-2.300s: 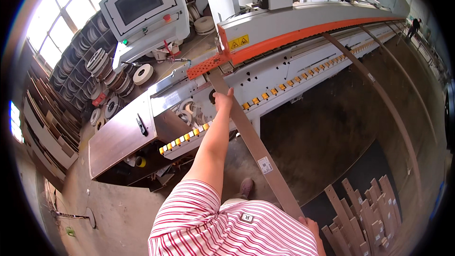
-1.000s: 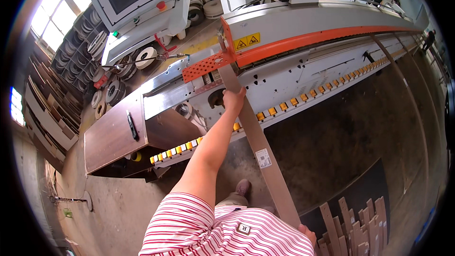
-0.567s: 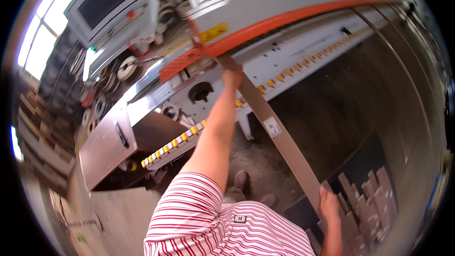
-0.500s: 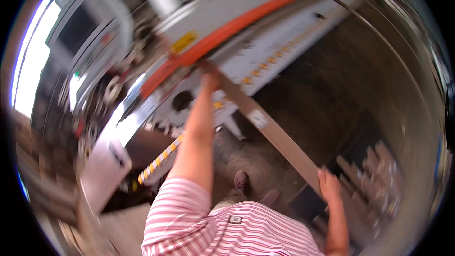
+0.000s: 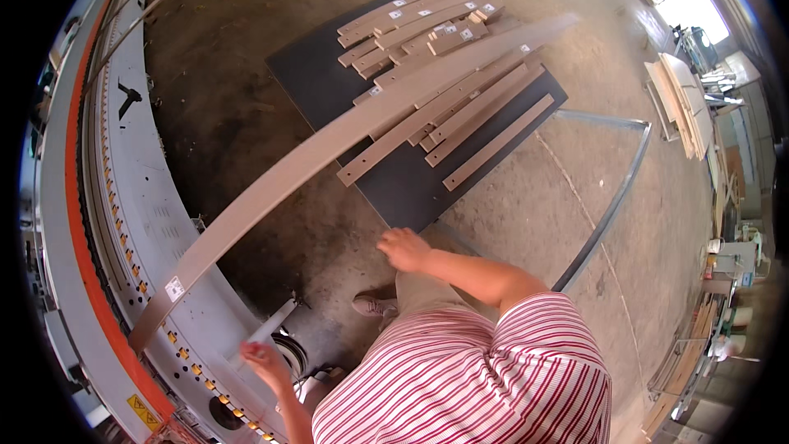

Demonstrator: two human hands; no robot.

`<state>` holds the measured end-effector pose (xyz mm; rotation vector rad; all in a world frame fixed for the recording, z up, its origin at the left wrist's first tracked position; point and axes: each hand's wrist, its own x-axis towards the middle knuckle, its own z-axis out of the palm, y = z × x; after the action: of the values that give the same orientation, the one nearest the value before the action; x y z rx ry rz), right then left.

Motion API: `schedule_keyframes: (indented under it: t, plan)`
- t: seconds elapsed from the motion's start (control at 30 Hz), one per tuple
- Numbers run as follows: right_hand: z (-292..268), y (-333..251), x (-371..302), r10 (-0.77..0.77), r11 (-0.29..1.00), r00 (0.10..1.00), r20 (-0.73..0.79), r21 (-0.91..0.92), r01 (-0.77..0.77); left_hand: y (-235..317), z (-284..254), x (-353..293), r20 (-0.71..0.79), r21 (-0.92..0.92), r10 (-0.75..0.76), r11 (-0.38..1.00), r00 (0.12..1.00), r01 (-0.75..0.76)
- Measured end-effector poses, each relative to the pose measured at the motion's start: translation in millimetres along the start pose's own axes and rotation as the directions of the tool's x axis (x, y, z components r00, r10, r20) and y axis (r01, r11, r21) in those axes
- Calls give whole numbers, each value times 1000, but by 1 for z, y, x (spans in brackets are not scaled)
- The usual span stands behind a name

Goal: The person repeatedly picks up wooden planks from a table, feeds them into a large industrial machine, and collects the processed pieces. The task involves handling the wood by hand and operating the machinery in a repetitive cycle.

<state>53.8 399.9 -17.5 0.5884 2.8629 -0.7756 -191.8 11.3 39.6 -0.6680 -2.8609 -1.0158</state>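
Note:
A long, pale wooden strip (image 5: 345, 136) runs from the grey and orange machine bed (image 5: 123, 197) at the lower left up to the pile of strips (image 5: 444, 57) at the upper right. Its labelled near end lies on the machine bed. My left hand (image 5: 263, 358) hovers just right of that end, fingers apart, off the strip and holding nothing. My right hand (image 5: 403, 248) is raised over the concrete floor, below the strip's middle, with nothing in it. My striped shirt fills the bottom of the view.
Several short wooden strips lie heaped on a dark board (image 5: 394, 173) on the floor. A bent metal rail (image 5: 612, 197) lies to its right. Stacked pale boards (image 5: 682, 103) stand at the far right. My shoe (image 5: 374, 304) is beside the machine.
My view has swung from the machine to the floor on the right. Earlier my left hand pressed the strip at the machine and my right held its near end; now both are off it.

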Motion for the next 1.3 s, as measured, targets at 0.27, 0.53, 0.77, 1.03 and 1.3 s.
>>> schedule_keyframes:
  t: [0.27, 0.53, 0.77, 1.03, 1.3]
  plan:
    - [51, 237, -31, 608, 783, 779, 156, -281, -555, -13, 60, -120, 780, 163, -379, 891, 499, 423]
    - [85, 359, 0, 530, 654, 845, -66, -603, -457, 63, 111, -113, 871, 269, -383, 897, 309, 351]
    - [54, 391, 17, 417, 802, 907, 56, -493, -338, 119, 147, -70, 852, 192, -374, 874, 366, 447]
    - [30, 425, 71, 328, 749, 904, -274, -507, -426, 121, 155, -64, 867, 187, -380, 848, 323, 495]
    - [31, 401, 59, 165, 798, 976, 145, -601, -45, 108, 158, -74, 843, 198, -446, 777, 300, 598]
